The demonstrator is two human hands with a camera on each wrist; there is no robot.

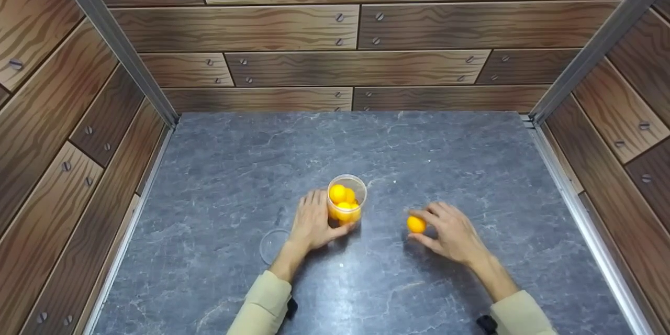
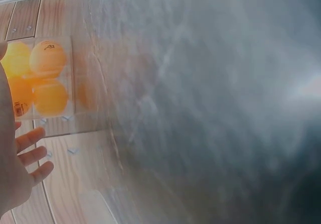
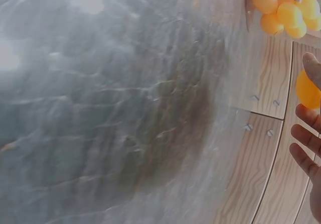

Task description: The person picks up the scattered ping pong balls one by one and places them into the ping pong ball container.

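A clear plastic tub (image 1: 361, 187) stands in the middle of the tabletop, with several orange table tennis balls (image 1: 344, 209) inside. My left hand (image 1: 312, 222) grips the tub from its left side, thumb along the near wall. In the left wrist view, orange balls (image 2: 48, 59) show through the clear wall beside the left fingers (image 2: 31, 156). To the right of the tub, apart from it, my right hand (image 1: 453, 233) pinches a single orange table tennis ball (image 1: 416, 224) between thumb and fingers. The right wrist view shows this held ball (image 3: 308, 89) partly, at the frame's edge.
A round clear lid (image 1: 272, 247) lies on the grey marbled tabletop (image 1: 235, 167), just left of the left wrist. Wood-patterned panels (image 1: 293, 68) enclose the back and both sides, with metal rails (image 1: 576, 214) along the side edges.
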